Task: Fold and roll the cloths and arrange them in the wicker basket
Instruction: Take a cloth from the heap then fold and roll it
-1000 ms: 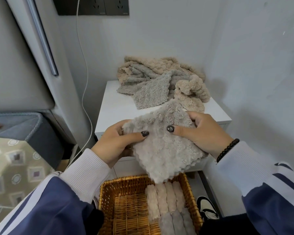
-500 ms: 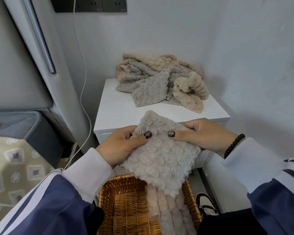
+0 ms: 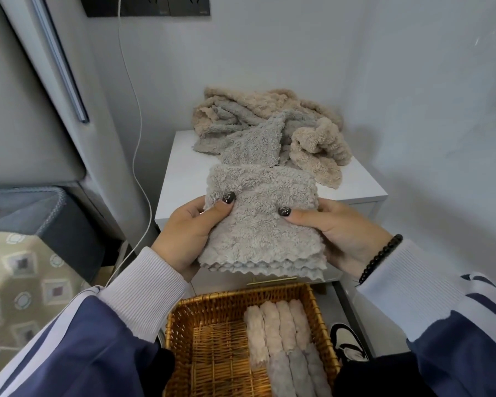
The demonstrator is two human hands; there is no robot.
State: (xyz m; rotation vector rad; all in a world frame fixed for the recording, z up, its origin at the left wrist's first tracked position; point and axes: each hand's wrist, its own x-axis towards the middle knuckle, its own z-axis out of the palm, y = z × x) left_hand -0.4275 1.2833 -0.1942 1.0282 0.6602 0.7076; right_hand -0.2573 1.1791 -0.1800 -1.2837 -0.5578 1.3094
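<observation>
2 hands (image 3: 189,233) (image 3: 344,236) grip 1 folded cloth (image 3: 259,222) | 7 rolls (image 3: 284,345) in basket (image 3: 212,305)

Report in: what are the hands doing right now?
Left hand and right hand grip folded grey cloth. Basket below, rolls on its right side. Nothing blocking.

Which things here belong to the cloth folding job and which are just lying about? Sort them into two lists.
Part of the job:
- folded grey cloth, held by left hand and right hand
- cloth pile on the white cabinet
- wicker basket
- rolled cloths in it

Lying about:
- white cable
- wall sockets
- shoe
- patterned bedding
</observation>
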